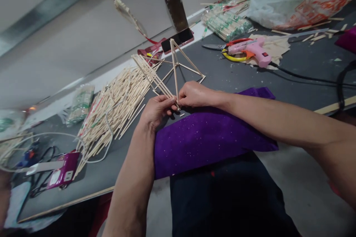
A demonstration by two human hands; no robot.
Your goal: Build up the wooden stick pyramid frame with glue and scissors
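Note:
A frame of thin wooden sticks (175, 67) stands on the dark table, with joined corners and a raised peak. At its near corner my left hand (160, 108) is closed, thumb and fingers pinching the stick ends. My right hand (193, 94) is closed on the same corner from the other side, its fingertips partly hidden. Several parallel sticks (155, 77) slant up to the left from my left fingers. A short stick offcut (182, 114) lies just below the corner. Under my forearms a purple cloth (205, 137) covers the table's front edge.
Loose sticks (116, 100) are heaped at left, near a white cable and a magenta box (65, 170). Behind the frame are a phone (180, 39) and a bottle (176, 9). To the right lie a pink glue gun (257, 49), scissors (215, 46) and bagged sticks (226, 24).

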